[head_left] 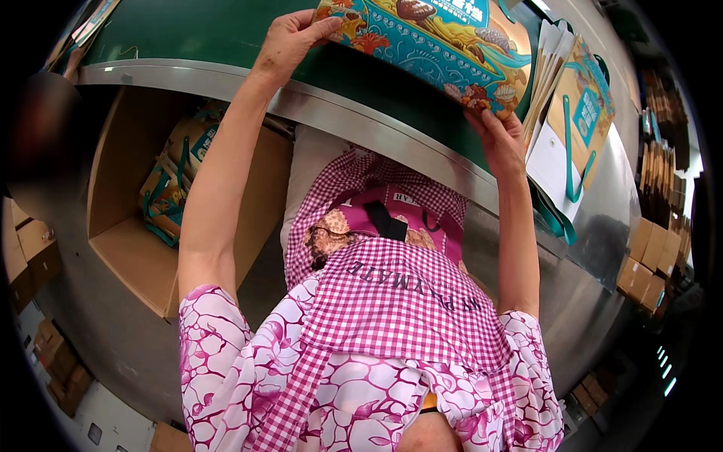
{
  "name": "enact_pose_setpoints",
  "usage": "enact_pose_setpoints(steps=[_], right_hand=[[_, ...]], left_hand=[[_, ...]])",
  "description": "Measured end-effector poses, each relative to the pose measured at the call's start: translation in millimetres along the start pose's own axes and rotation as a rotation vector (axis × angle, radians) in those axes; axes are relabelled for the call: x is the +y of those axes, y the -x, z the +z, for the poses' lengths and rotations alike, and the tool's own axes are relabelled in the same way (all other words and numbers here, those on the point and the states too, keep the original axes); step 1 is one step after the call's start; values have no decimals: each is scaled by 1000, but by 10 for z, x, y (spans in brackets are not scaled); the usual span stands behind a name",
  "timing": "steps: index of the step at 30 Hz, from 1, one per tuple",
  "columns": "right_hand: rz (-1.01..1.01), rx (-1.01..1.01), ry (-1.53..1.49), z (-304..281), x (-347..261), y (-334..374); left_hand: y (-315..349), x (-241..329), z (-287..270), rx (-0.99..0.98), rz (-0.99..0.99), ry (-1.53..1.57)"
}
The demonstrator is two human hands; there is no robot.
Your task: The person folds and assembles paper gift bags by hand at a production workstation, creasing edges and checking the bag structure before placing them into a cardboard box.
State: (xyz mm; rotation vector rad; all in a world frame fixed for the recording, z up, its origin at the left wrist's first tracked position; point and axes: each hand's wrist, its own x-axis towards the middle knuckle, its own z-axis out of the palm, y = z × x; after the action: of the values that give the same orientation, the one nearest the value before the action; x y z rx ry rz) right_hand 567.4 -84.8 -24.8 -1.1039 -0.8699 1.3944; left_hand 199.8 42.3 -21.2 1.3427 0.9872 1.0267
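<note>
A teal and gold printed paper gift bag (422, 45) lies over the green table top, its upper part cut off by the picture's edge. My left hand (295, 39) grips its left end, with the thumb on the printed face and the other fingers partly hidden. At the lower right corner, my right hand (500, 135) pinches the bag between thumb and fingers. Just right of that hand leans a stack of similar gift bags (584, 120) with teal ribbon handles, some showing white insides.
A metal edge (376, 134) borders the green table (188, 30). Below it on the left, an open cardboard box (124, 260) holds more gift bags (169, 188). Brown cartons (649, 248) are stacked at the far right, and others (60, 361) stand at the lower left.
</note>
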Motion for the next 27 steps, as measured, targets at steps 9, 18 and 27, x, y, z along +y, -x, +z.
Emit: enact_pose_setpoints(steps=[9, 18, 27], right_hand=[[74, 16, 421, -223, -22, 33], [-33, 178, 392, -8, 123, 87], [-74, 253, 919, -18, 188, 17]], left_hand=[[37, -108, 14, -7, -17, -207], [36, -207, -22, 30, -50, -544], [107, -329, 76, 178, 172, -920]])
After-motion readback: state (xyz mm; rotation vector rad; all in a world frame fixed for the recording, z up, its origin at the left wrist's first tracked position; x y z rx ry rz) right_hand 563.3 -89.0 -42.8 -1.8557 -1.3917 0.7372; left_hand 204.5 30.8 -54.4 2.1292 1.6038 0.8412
